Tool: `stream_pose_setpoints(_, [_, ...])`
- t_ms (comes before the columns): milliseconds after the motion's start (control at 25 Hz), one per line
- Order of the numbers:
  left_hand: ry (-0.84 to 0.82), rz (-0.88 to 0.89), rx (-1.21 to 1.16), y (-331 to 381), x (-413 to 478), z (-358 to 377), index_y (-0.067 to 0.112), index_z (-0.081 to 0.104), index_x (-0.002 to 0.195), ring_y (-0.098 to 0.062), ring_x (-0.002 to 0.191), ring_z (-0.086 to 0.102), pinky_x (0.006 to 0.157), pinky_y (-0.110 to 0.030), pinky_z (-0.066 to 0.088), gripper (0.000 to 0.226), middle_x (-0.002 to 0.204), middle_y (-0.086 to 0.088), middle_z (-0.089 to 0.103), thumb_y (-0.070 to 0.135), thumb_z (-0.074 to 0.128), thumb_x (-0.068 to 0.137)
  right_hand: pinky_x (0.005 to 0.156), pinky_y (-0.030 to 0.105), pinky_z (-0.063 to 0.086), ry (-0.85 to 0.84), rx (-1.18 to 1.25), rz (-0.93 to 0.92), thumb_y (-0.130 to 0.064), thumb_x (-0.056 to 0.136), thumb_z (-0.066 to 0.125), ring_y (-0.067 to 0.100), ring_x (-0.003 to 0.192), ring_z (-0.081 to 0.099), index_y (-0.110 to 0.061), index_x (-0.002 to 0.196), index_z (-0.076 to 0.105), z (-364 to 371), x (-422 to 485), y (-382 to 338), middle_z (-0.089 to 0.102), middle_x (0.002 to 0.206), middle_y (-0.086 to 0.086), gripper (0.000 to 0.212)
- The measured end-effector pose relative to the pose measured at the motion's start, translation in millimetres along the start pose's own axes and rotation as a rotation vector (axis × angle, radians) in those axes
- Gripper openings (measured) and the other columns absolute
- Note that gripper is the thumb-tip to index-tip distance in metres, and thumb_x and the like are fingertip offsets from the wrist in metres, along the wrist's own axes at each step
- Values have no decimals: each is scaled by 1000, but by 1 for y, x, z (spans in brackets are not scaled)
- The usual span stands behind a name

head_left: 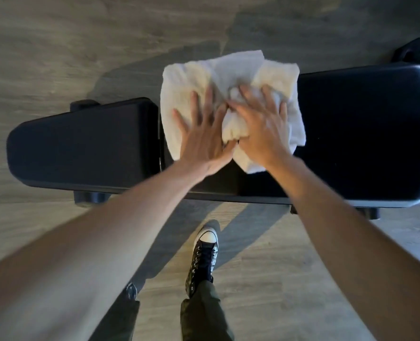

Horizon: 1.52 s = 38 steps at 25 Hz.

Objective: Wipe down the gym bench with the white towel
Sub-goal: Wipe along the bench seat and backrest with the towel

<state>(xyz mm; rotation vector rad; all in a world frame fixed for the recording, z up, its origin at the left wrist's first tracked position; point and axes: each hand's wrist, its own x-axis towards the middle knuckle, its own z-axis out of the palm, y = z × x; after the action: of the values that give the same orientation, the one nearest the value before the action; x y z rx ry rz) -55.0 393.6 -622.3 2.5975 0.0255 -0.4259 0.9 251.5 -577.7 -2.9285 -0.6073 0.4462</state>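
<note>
Across the middle of the bench (pixel 351 134), just right of the gap between its 2 black pads, lies the towel (pixel 191 77), spread loosely with a bunched ridge at its centre and its far edge hanging past the pad's far side. We read that spread as deliberate: a wide, flat cloth covers more vinyl per pass than a wad would.

We press our left hand (pixel 204 139) flat on the towel's left half, fingers splayed wide and gripping nothing, only pinning cloth to pad. Our right hand (pixel 260 126) lies on the right half, also open with fingers fanned, though its fingertips seem to dig slightly into the bunched fold; we cannot tell whether any cloth is actually pinched there. The 2 hands sit just beside each other, thumbs nearly touching, which we judge lets both arms push the towel as one.

The smaller pad to the left shows bare, as does most of the long pad to the right, so we judge much wiping remains.

Below the bench, 1 shoe (pixel 204 252) is planted on the wood floor (pixel 56 45), near the frame, likely to brace our lean.
</note>
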Motion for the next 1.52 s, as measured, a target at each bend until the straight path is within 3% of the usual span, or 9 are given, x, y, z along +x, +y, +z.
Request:
stream_pose_setpoints(120, [-51,43,39,8,47,-18,13,6,164,-41,158,-17,116,-81,-6,95,174,-11,-14,69,37,94,123,67,12,-26,68,40,-22,90,62,38,158,9,-42,141,51,-17,32,16,26,169,-8,56])
stream_pose_setpoints(280, [-67,19,19,15,30,-14,17,-6,164,-35,159,-14,121,-74,-4,105,174,-4,-13,76,29,85,117,65,28,13,76,16,-26,84,67,37,155,20,-37,136,54,-13,9,12,35,164,-4,55])
stream_pose_setpoints(480, [56,87,-84,37,-74,34,9,24,159,-36,161,-3,122,-72,5,92,175,-9,5,69,30,89,115,64,30,57,13,33,-23,69,73,43,152,26,-29,137,57,12,-95,6,40,163,0,70])
stream_pose_setpoints(720, [68,187,-95,51,-124,67,9,44,148,-32,161,5,122,-72,10,82,174,-8,14,52,70,83,115,73,27,157,40,112,-28,85,52,46,152,29,-25,142,59,38,-180,3,44,162,7,58])
stream_pose_setpoints(880, [100,170,-136,65,-69,50,12,30,158,-30,161,8,123,-71,6,92,174,-4,16,69,47,87,111,74,32,202,19,116,-30,83,60,47,148,35,-26,139,61,22,-127,36,48,159,4,57])
stream_pose_setpoints(1000, [63,164,-114,86,-1,25,13,18,163,-33,161,4,122,-72,1,106,175,-6,10,84,22,84,115,71,29,146,-32,112,-28,72,78,45,149,31,-29,141,55,-9,-67,72,44,161,1,72])
stream_pose_setpoints(1200, [-42,40,0,112,80,-7,19,3,164,-31,161,-6,123,-71,-2,97,175,-2,-5,63,50,91,111,62,37,154,-30,23,-20,74,71,38,147,36,-35,136,55,-45,8,114,47,157,-1,65])
stream_pose_setpoints(1360, [-12,70,8,111,64,2,17,1,164,-32,161,-10,124,-70,-3,96,175,-4,-8,65,42,92,108,60,41,183,-2,30,-24,77,63,39,145,38,-30,132,59,-44,-4,106,52,153,1,56])
stream_pose_setpoints(1520, [86,196,-99,105,-5,30,10,24,161,-34,161,2,124,-67,6,88,175,-8,10,64,27,91,105,60,41,234,-8,131,-22,74,70,42,144,39,-27,130,62,-21,-72,81,52,153,-1,57])
